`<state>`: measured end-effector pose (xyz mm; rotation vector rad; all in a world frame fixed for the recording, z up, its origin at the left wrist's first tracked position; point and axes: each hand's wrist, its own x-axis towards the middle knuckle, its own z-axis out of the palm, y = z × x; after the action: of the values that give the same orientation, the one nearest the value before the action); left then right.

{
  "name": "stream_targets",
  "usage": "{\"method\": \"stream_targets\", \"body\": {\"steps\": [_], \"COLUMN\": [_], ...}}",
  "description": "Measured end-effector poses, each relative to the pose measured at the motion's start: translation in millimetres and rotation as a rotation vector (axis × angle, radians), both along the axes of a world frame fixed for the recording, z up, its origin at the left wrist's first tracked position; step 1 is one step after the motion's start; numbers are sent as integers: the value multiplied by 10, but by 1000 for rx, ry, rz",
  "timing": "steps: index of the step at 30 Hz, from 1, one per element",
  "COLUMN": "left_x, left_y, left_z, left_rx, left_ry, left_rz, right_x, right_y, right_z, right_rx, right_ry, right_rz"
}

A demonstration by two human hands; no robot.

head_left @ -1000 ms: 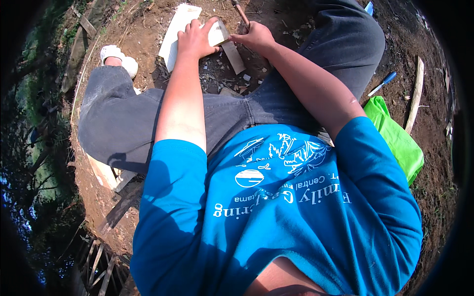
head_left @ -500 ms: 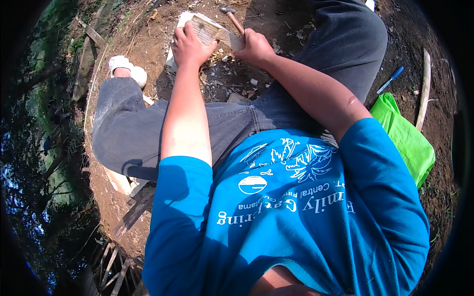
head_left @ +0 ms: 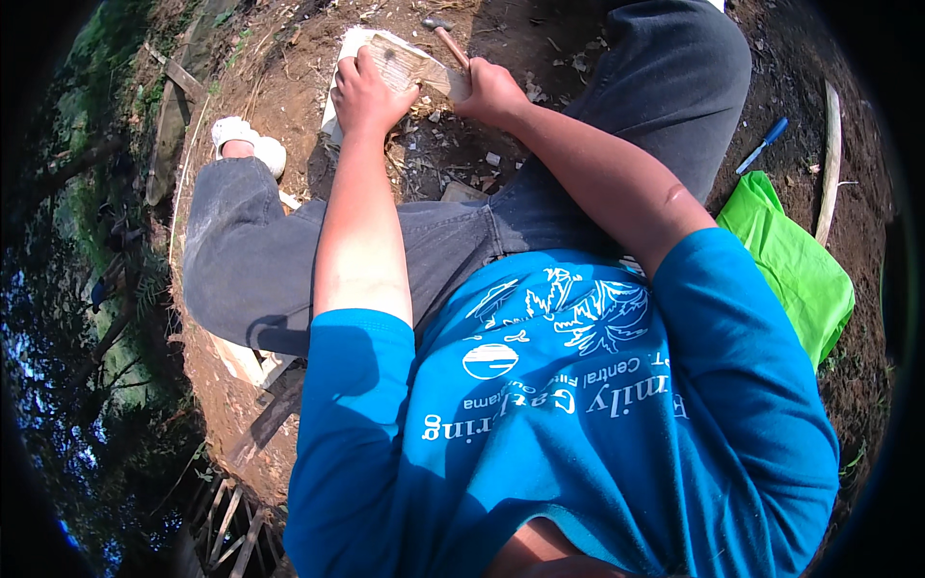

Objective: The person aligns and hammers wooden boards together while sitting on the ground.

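We judge the step in hand to be steadying and lining up the wood [head_left: 400, 69], which lies over the pale board [head_left: 330, 120] on the ground [head_left: 301, 159] ahead of the lap. Left grip [head_left: 368, 96] is clasped over the wood's near side; right grip [head_left: 494, 93] is curled round the handle of the hammer [head_left: 451, 46], thumb side against the wood's right end. We reckon the next move calls for a firm left hold and a freed hammer.

Against one second earlier, the wooden workpiece [head_left: 400, 65] at the pale board [head_left: 330, 118] shows a brown, grained face, replacing a bright one. Hammer head [head_left: 436, 23] is now visible, right of the board.
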<state>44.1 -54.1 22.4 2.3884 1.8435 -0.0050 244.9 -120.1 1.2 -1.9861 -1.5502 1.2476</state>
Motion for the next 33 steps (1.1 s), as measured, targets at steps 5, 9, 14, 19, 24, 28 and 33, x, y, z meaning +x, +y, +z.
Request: {"method": "stream_targets", "body": {"steps": [5, 9, 14, 19, 24, 28, 33], "left_x": [23, 29, -94, -32, -33, 63, -212], "left_y": [-9, -4, 42, 141, 302, 214, -228], "left_z": [-12, -14, -30, 117, 730, 1807, 2486], "left_rx": [14, -15, -10, -136, 122, 221, 292], "left_ry": [-5, -4, -67, -277, -410, -409, -330], "left_rz": [-29, -35, -15, -18, -261, -425, -514], "right_x": [30, 42, 73, 127, 199, 187, -73], "right_y": [-14, -19, 58, 117, 89, -246, -677], "right_z": [-3, -3, 48, 237, 890, 1650, 2001], "right_rx": [4, -9, -138, -418, -362, -276, -281], "right_ry": [-3, 19, 156, 872, 1081, 1303, 1459], "right_rz": [1, -8, 24, -194, -165, -236, -86]}}
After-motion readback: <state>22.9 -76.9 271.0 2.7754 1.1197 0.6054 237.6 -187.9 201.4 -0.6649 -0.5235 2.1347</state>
